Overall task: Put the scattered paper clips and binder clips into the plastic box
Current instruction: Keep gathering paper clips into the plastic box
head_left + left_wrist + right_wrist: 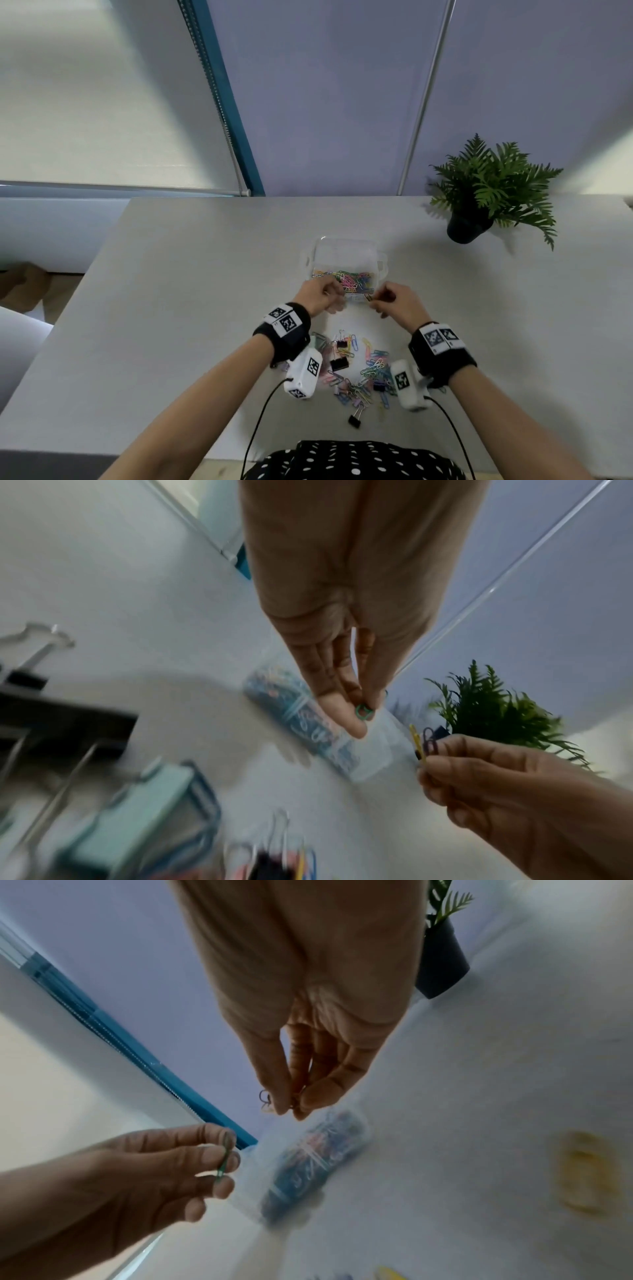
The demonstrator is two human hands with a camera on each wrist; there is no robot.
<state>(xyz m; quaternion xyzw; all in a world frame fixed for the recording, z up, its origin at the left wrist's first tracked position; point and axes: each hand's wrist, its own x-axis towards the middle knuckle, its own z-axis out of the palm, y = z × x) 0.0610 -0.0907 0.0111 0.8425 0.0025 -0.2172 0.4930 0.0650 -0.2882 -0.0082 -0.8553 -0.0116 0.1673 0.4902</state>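
Observation:
A clear plastic box (pixel 346 251) stands mid-table and holds several coloured paper clips (pixel 352 281). My left hand (pixel 337 298) hovers at the box's near left corner and pinches a green paper clip (pixel 362 713) between thumb and fingers. My right hand (pixel 374 301) hovers at the near right corner, pinching a yellow and a purple paper clip (pixel 424 744). A scattered pile of paper clips (pixel 371 371) lies on the table under my wrists. Among them are black binder clips (pixel 339 363), and one more binder clip (pixel 354 420) sits nearer the front edge.
A potted fern (pixel 493 192) in a dark pot (pixel 467 228) stands at the back right of the grey table (pixel 171 308). A window blind and a wall lie behind the table's far edge. Camera cables trail from both wrists toward my body.

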